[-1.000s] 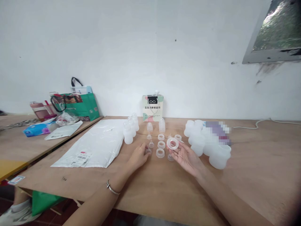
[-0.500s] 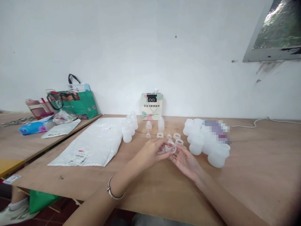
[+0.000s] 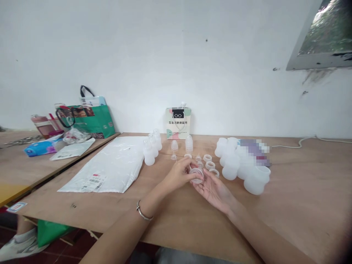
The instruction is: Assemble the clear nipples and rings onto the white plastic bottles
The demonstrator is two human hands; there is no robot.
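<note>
My left hand (image 3: 180, 175) grips a clear bottle collar ring (image 3: 196, 176) by its rim, thumb in front and fingers behind; whether a teat sits inside is hard to make out. My right hand (image 3: 216, 191) is palm up, its curled fingertips supporting the same ring from below and the right. Just beyond my hands lie several loose collar rings (image 3: 210, 165) and clear teats (image 3: 198, 157). Two domed bottle caps (image 3: 188, 143) stand further back. Several frosted baby bottles (image 3: 253, 181) without tops cluster on the right, and capped bottles (image 3: 149, 156) form a row on the left.
A white mailing bag (image 3: 101, 161) lies flat on the wooden table (image 3: 297, 205), left of the capped bottles. A paper gift bag (image 3: 178, 126) stands against the wall. On the neighbouring table are a green tote (image 3: 96, 123) and a blue tissue pack (image 3: 41, 146). A white cable (image 3: 298, 145) runs along the back right.
The collar ring has been tilted and brought slightly lower and nearer, with both hands still on it. More of the loose rings behind now shows. My view has shifted slightly.
</note>
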